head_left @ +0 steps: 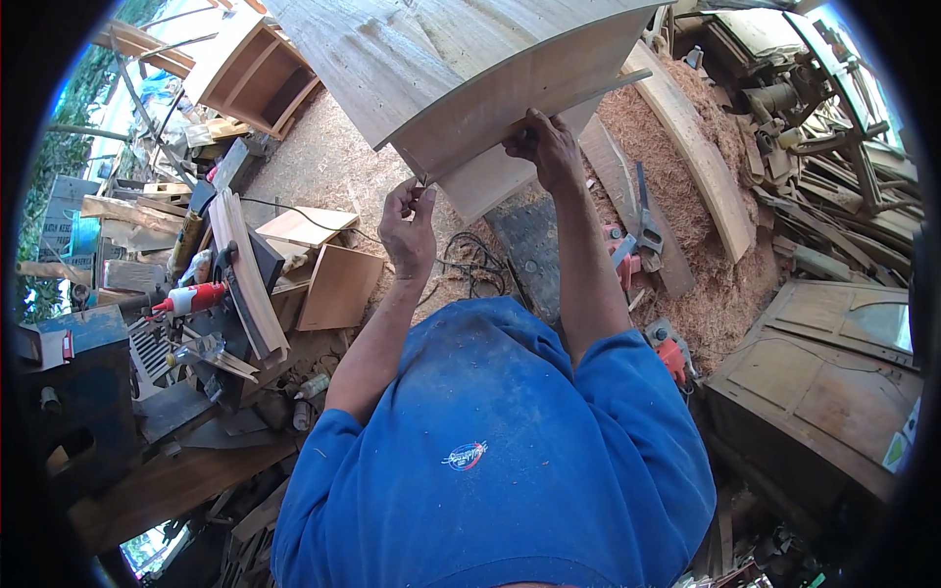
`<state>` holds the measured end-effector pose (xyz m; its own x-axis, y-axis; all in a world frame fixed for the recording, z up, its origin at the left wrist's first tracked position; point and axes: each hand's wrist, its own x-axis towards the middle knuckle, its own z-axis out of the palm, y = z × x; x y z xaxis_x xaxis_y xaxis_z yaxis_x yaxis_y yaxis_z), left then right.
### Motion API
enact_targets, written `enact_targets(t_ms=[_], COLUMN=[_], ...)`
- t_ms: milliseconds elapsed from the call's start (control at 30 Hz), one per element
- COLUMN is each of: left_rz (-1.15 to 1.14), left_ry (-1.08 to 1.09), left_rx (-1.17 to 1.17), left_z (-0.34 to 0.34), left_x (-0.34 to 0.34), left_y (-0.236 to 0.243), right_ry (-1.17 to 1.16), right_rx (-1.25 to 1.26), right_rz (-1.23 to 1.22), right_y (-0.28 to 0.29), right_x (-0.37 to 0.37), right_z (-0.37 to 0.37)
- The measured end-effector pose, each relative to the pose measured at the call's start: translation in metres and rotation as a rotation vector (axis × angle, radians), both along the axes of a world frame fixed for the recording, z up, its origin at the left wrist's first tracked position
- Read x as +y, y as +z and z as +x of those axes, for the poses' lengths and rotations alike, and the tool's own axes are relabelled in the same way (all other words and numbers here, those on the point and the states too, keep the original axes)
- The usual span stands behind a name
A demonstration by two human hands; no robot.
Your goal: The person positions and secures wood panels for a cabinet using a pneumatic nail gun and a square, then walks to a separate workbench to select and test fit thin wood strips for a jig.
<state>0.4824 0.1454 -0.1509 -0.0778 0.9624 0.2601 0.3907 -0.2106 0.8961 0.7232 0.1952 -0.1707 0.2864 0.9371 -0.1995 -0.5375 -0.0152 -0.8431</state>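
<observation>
A large pale wooden piece [470, 39] with a wide top board stands in front of me. Beneath its top runs a broad upright panel [490, 108], and a lower board [487, 182] juts out below that. At the near left corner of the panel, my left hand [408, 227] is closed in a pinch on a small, thin, nail-like piece [423, 180]. My right hand [551, 152] is closed at the panel's lower edge, fingers bent against the wood. The palm side of that hand and its exact hold are partly hidden.
Wood shavings [720, 294] cover the floor at right, around a long plank [696, 147] and a handsaw [647, 230]. Red power tools [669, 361] lie beside my right arm. At left are a red glue bottle [191, 298], stacked boards [245, 274] and a drawer-like box [257, 73]. A dark cable [470, 260] coils ahead.
</observation>
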Motion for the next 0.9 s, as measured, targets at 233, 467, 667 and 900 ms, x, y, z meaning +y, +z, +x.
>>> enact_targets(t_ms=[233,467,667,900], left_rz=[0.028,0.012,0.054,-0.215], left_ry=[0.039,0.058,-0.008,0.038], left_rx=[0.035,-0.081,-0.167,-0.567], left_z=[0.000,0.005,-0.004,0.007], left_x=[0.006,0.010,0.020,0.020], left_y=[-0.005,-0.004,-0.025,-0.002], right_ry=[0.005,0.005,-0.005,-0.017], right_rx=[-0.028,-0.021,0.006,0.066], right_rz=[0.048,0.052,0.042,0.054], right_y=[0.004,0.001,-0.001,-0.010], right_x=[0.003,0.005,0.010,0.013], right_z=[-0.003,-0.002,-0.005,-0.005])
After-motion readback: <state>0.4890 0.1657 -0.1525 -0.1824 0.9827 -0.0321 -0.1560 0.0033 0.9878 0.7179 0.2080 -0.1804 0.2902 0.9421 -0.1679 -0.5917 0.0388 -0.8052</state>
